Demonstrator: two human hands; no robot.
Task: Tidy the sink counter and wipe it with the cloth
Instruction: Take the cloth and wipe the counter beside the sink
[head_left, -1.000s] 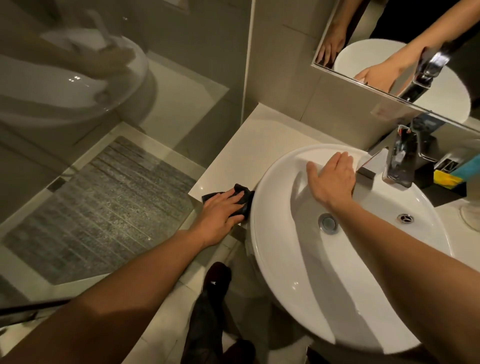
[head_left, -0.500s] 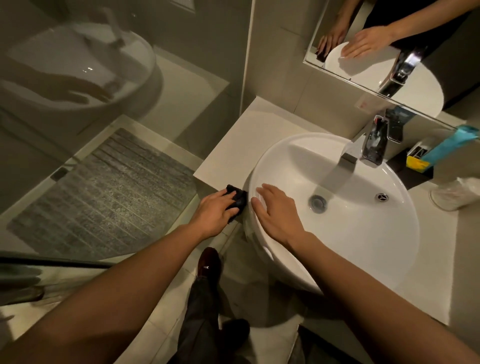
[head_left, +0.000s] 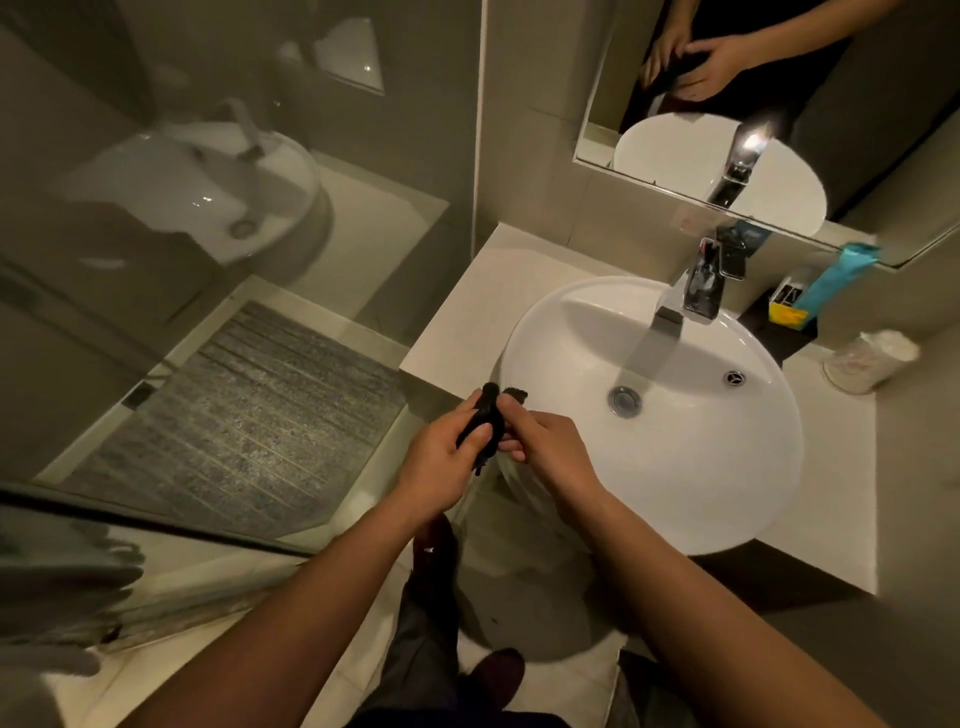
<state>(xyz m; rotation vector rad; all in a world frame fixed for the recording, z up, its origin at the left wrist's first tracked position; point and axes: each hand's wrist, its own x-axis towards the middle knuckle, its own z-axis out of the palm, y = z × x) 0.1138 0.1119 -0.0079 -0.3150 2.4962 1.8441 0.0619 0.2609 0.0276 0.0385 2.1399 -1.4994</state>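
Note:
A small black cloth is bunched between both hands, in the air just off the front left rim of the round white basin. My left hand grips its left side and my right hand pinches its right side. The pale sink counter lies beyond and left of the basin.
A chrome tap stands at the back of the basin. A black holder with a blue tube and a white roll sit on the counter's right. A mirror hangs above. Glass shower screen and grey mat lie to the left.
The cloth has been lifted off the counter edge. My right hand left the basin rim and joined my left hand on the cloth. The view pulled back.

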